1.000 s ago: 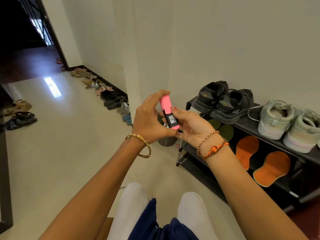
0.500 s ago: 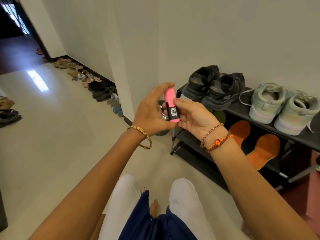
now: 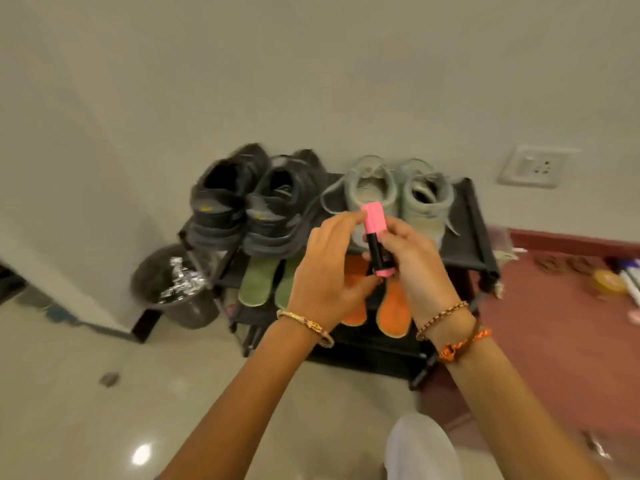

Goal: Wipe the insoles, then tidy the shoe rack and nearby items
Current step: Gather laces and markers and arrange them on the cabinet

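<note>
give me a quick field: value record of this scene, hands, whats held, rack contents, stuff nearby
left hand: grips the pink highlighter from the left, fingertips by its cap
right hand: holds the highlighter's black body
shoe rack: black, against the wall
top shelf: dark sneakers left, pale sneakers right
lower shelf: green insoles left, orange insoles right
left of rack: bin with crumpled foil
right of rack: small items on the red floor, blurred
wall: socket plate
</note>
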